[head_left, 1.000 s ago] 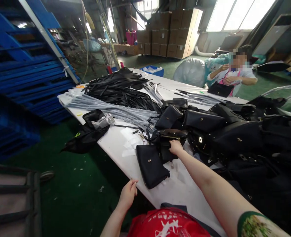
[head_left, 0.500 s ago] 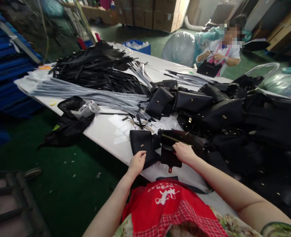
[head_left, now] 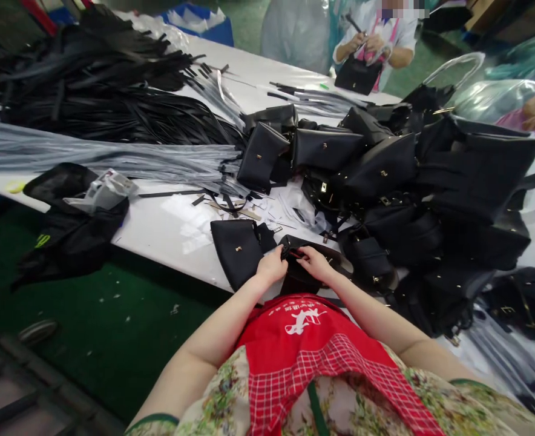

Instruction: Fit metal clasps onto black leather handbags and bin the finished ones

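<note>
A black handbag (head_left: pixel 304 275) lies at the near edge of the white table (head_left: pixel 158 227), right in front of me. My left hand (head_left: pixel 273 266) grips its left rim with fingers curled. My right hand (head_left: pixel 311 261) pinches the bag's top edge beside it, the two hands almost touching. Just left of them lies a flat black pouch (head_left: pixel 236 249) with a small gold clasp.
A big heap of black handbags (head_left: pixel 399 181) fills the table's right side. Black straps (head_left: pixel 90 103) and grey strips (head_left: pixel 90 158) are piled at the far left. A black garment (head_left: pixel 63 233) hangs over the table's left edge. Across the table a person (head_left: pixel 376 36) handles a black bag.
My left hand came up from below the table edge onto the bags, then to the handbag. My right hand drew the handbag toward me. The view tilted down.
</note>
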### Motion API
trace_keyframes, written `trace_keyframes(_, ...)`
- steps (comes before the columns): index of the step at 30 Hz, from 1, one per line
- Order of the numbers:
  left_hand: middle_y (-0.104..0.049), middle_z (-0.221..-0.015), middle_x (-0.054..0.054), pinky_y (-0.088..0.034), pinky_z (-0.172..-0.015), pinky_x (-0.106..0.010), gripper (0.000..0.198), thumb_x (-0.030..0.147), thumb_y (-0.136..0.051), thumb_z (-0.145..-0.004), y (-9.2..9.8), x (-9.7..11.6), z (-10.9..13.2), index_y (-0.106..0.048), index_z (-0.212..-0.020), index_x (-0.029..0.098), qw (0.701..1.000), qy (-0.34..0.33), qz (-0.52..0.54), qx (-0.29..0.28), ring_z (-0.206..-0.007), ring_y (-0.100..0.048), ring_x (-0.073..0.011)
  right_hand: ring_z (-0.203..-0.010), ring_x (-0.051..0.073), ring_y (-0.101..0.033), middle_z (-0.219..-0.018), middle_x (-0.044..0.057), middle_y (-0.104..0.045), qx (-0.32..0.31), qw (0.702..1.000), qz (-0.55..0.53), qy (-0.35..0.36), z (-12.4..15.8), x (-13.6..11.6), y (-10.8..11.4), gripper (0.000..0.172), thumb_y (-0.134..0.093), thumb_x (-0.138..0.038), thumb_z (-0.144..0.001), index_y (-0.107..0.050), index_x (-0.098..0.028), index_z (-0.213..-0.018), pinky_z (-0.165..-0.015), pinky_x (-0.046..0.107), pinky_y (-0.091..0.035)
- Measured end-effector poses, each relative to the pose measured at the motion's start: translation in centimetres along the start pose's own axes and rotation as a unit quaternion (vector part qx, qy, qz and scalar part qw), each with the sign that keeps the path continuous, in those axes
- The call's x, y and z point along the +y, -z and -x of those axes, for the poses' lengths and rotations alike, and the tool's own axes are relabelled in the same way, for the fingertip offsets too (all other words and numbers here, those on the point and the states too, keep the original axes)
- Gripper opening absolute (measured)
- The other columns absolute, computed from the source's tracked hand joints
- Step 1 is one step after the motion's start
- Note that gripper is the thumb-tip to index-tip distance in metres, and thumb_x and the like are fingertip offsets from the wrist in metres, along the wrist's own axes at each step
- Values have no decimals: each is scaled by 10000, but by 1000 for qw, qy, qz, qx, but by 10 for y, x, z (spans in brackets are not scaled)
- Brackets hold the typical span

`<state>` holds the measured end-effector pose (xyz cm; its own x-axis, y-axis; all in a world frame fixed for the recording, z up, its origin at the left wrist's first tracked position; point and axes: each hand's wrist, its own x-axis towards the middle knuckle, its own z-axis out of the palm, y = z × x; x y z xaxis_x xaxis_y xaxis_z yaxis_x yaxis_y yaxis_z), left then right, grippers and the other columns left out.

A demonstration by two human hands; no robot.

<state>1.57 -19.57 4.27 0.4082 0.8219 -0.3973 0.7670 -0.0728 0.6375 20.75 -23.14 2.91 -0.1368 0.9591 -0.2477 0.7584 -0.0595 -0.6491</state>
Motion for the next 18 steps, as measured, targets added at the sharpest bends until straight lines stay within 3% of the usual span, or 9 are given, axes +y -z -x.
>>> trace_keyframes(4,-673,-1114,-143,-489,-862,-328,491,210,-483,-838,11,-2,-20,-429,-1319,127,1000,-20,8,-19,-1014,-650,-259,-662,114,-575,-897,30,-633,31,998,-56,12,-36,-1,-14,218,-643,-314,-778,-646,-168,-940,-660,250,-484)
trace_keyframes(9,-678,-1093,-125,-490,-854,-296,489,207,-544,-790,17,0,-40,-470,-1267,129,999,-32,17,-31,-1006,-649,-247,-585,110,-512,-823,18,-637,61,995,-77,-13,-52,-1,-21,255,-609,-349,-794,-630,-149,-952,-581,243,-441)
trace_keyframes(13,-684,-1080,-117,-489,-858,-308,442,235,-520,-813,14,3,-46,-497,-1246,147,999,-20,18,-23,-1000,-649,-252,-758,151,-564,-825,33,-631,49,997,-52,-9,-50,-1,-17,209,-562,-343,-840,-666,-162,-841,-707,260,-449)
trace_keyframes(18,-670,-1127,-120,-476,-885,-326,401,199,-397,-873,10,3,-45,-506,-1258,172,1000,9,12,9,-1036,-634,-247,-861,169,-564,-830,55,-610,24,999,26,-13,-41,0,4,406,-345,-343,-962,-673,-168,-798,-800,275,-437)
